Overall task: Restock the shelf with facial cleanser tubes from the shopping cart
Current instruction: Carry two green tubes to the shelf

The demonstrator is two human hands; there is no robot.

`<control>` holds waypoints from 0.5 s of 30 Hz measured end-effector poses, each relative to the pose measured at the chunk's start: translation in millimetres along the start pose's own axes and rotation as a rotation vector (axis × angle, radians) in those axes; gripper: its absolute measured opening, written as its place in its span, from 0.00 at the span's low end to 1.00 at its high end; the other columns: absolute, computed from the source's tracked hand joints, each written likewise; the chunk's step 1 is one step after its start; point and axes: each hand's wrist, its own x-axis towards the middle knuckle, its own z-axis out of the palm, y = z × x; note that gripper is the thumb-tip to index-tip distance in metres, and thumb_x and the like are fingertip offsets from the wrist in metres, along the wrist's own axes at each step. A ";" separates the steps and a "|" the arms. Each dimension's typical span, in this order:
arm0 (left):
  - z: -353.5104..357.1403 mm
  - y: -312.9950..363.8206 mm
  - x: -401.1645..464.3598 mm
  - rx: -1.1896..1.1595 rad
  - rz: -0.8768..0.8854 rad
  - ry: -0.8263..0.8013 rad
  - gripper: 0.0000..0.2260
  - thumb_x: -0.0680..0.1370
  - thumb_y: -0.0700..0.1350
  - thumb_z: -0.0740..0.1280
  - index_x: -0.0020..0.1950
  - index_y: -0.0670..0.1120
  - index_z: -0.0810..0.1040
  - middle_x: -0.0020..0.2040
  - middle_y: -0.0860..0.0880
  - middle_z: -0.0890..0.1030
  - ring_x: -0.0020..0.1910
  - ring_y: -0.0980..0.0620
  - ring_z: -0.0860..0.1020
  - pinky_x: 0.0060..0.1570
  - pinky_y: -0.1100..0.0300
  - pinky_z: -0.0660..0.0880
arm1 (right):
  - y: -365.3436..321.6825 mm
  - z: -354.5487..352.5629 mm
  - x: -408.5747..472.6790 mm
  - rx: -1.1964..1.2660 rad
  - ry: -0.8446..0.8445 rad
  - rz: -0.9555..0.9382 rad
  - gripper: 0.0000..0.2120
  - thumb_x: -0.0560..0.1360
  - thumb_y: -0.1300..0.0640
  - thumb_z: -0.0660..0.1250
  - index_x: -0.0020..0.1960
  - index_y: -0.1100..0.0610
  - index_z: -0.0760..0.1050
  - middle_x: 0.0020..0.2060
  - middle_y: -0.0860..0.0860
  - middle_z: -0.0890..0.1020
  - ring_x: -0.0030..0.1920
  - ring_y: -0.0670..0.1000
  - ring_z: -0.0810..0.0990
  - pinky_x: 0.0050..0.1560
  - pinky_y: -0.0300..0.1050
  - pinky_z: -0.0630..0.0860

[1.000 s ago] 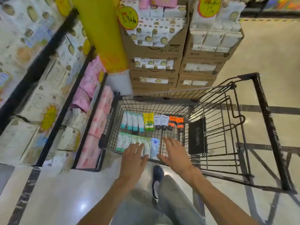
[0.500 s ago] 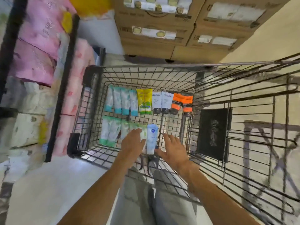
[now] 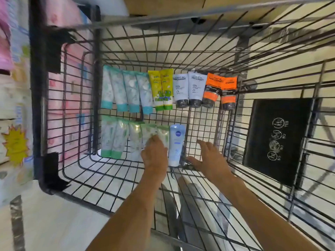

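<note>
Two rows of cleanser tubes lie on the floor of the black wire shopping cart (image 3: 208, 46). The far row holds several teal-capped tubes (image 3: 125, 91), two yellow tubes (image 3: 160, 89), two grey tubes (image 3: 187, 89) and two orange tubes (image 3: 220, 89). The near row holds several green-capped tubes (image 3: 116, 138) and one pale blue tube (image 3: 175, 144). My left hand (image 3: 155, 154) lies over the right end of the green-capped row, fingertips on those tubes. My right hand (image 3: 208, 158) hovers with spread fingers just right of the blue tube, holding nothing.
A black-framed shelf (image 3: 36, 87) with pink packs (image 3: 72, 98) stands left of the cart. A black sign panel (image 3: 275, 140) hangs on the cart's right side. Cardboard boxes (image 3: 181, 6) sit beyond the far end. Pale floor tiles (image 3: 54, 223) lie at the lower left.
My view has dropped closer over the cart. Both hands have reached deeper inside, the left now resting on the green-capped tubes, the right beside the blue tube.
</note>
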 end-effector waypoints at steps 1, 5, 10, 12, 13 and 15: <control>3.3 2.8 -0.6 -0.037 -0.010 0.011 0.23 0.79 0.53 0.71 0.68 0.44 0.70 0.59 0.45 0.78 0.55 0.46 0.81 0.48 0.53 0.79 | 0.5 1.0 0.8 0.007 -0.004 0.004 0.35 0.80 0.40 0.66 0.80 0.54 0.59 0.73 0.55 0.70 0.72 0.58 0.69 0.71 0.54 0.69; 11.1 13.7 -5.0 -0.130 -0.037 0.049 0.25 0.78 0.52 0.72 0.70 0.43 0.70 0.65 0.44 0.76 0.63 0.44 0.77 0.54 0.49 0.81 | 2.2 4.6 3.1 0.046 -0.036 0.030 0.35 0.79 0.40 0.66 0.80 0.54 0.60 0.72 0.55 0.71 0.72 0.58 0.69 0.70 0.54 0.69; -3.7 3.1 -6.9 -0.327 0.007 0.098 0.11 0.81 0.49 0.68 0.61 0.46 0.74 0.55 0.47 0.80 0.54 0.45 0.79 0.49 0.50 0.78 | 0.7 4.2 -0.3 0.128 -0.087 0.094 0.34 0.79 0.40 0.66 0.79 0.54 0.61 0.72 0.55 0.71 0.71 0.59 0.72 0.67 0.57 0.73; -14.9 -8.3 -3.4 -0.388 0.048 0.104 0.10 0.82 0.49 0.68 0.60 0.46 0.75 0.55 0.47 0.80 0.53 0.47 0.79 0.49 0.52 0.77 | -1.5 5.0 -0.7 0.172 -0.114 0.112 0.33 0.80 0.40 0.66 0.78 0.54 0.62 0.71 0.55 0.72 0.70 0.59 0.73 0.66 0.57 0.74; -20.3 -15.2 -0.8 -0.432 0.062 0.099 0.10 0.82 0.48 0.68 0.60 0.46 0.76 0.54 0.48 0.80 0.52 0.48 0.79 0.47 0.54 0.77 | -2.7 5.8 -0.3 0.191 -0.128 0.122 0.32 0.80 0.41 0.66 0.78 0.54 0.63 0.71 0.55 0.73 0.69 0.58 0.73 0.66 0.57 0.74; -31.3 -30.0 5.7 -0.529 0.070 0.071 0.09 0.81 0.49 0.68 0.59 0.47 0.76 0.55 0.50 0.79 0.49 0.51 0.79 0.40 0.61 0.74 | -6.8 6.5 2.2 0.219 -0.146 0.142 0.32 0.80 0.41 0.66 0.77 0.55 0.64 0.70 0.56 0.74 0.69 0.58 0.74 0.67 0.55 0.74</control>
